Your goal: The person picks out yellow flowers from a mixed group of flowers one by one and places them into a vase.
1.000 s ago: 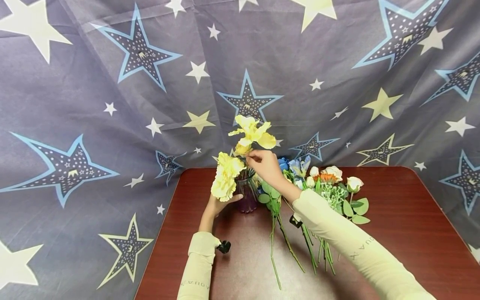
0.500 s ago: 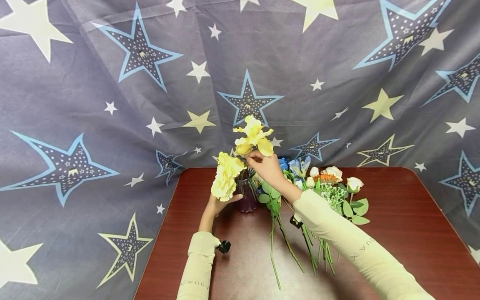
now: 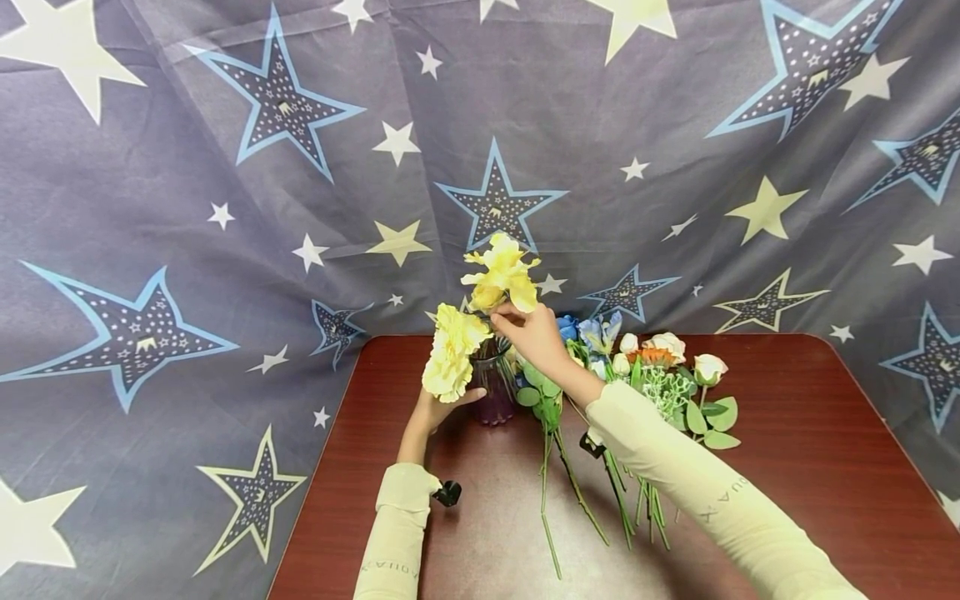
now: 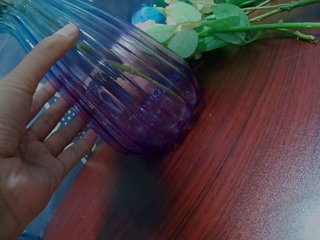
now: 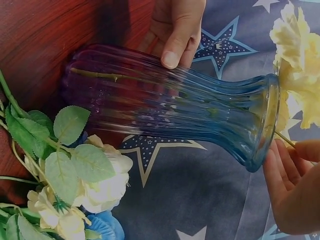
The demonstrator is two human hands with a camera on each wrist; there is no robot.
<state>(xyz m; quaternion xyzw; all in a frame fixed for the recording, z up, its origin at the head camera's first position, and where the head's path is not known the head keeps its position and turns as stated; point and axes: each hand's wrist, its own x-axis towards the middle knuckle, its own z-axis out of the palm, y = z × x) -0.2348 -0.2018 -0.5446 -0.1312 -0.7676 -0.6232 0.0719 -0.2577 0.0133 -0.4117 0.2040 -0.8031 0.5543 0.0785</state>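
The vase [image 5: 210, 112] stands on the tabletop [image 3: 795, 500] near its far edge, purple at the base and blue at the mouth. The left hand [image 4: 35, 140] holds it, thumb on one side and fingers behind. The right hand [image 3: 534, 335] is at the mouth, thumb and fingertips pinching a thin stem [image 5: 285, 139], with the yellow iris [image 3: 501, 273] just above; the join between stem and bloom is hard to make out. A ruffled yellow bloom [image 3: 453, 354] leans out of the mouth on the left, over the left hand. Inside the vase, a stem [image 4: 145, 77] slants down toward the base.

To the right of the vase lie loose flowers: blue blooms [image 3: 600, 333], an orange one [image 3: 654, 357] and a pale rose [image 3: 708, 368], green stems [image 3: 573, 483] pointing toward the person. A star-printed cloth [image 3: 645, 225] hangs behind.
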